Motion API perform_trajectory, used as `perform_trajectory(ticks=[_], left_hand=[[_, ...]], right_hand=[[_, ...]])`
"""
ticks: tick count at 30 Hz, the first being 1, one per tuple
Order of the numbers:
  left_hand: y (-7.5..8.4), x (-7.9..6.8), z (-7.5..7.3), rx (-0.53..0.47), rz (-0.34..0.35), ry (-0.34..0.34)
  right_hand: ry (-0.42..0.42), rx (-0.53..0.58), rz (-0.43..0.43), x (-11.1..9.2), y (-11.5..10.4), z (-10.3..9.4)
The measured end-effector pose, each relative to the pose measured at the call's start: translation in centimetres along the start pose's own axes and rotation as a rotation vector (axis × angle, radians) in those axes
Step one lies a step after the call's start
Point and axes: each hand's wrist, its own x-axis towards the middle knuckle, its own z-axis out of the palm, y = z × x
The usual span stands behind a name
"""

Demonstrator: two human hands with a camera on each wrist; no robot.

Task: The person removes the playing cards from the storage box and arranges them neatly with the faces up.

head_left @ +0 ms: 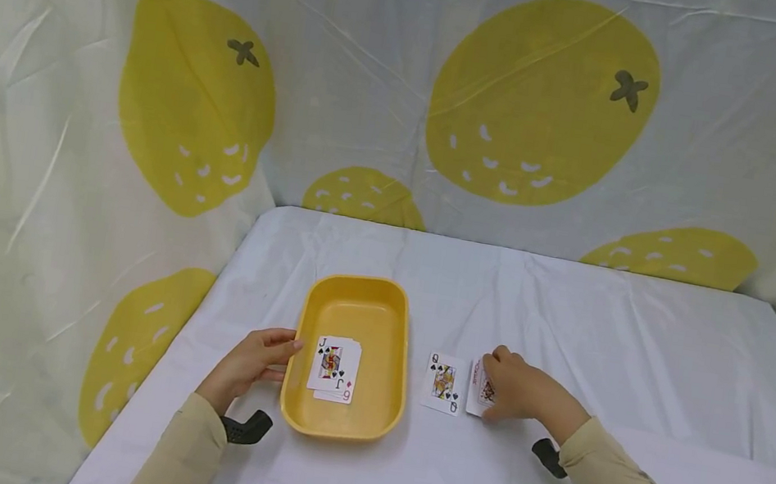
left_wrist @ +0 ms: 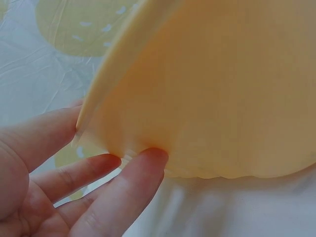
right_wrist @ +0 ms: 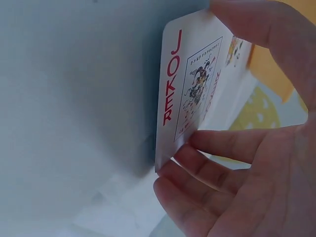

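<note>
My left hand (head_left: 257,360) holds the left rim of a yellow plastic tray (head_left: 340,425). In the left wrist view, the thumb goes over the rim and fingertips (left_wrist: 150,160) press the outer wall (left_wrist: 222,98). Inside the tray lies a small pile of face-up playing cards, with a jack of spades (head_left: 329,364) on top and a red six partly showing below. With thumb and fingers at opposite ends, my right hand (head_left: 520,386) grips a joker card (right_wrist: 197,89). I cannot tell whether other cards lie under it. A queen of spades (head_left: 443,383) lies face up between tray and joker.
A white cloth (head_left: 444,481) covers the table. Behind it and on the left hangs a pale curtain (head_left: 361,64) with big yellow lemons. Black wrist-worn devices (head_left: 248,427) sit at both wrists.
</note>
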Motion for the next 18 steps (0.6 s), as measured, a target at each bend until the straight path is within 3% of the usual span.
perform_trajectory(ticks=[11,18], left_hand=[[0.2,-0.1,0.0,0.01,-0.011,0.012],[1.8,-1.6,0.3,0.008,-0.014,-0.019]], right_hand=[[0.044,0.037,-0.02,-0.4,0.2,1.2],[0.024,0.045,0.0,-0.5,0.0,0.4]])
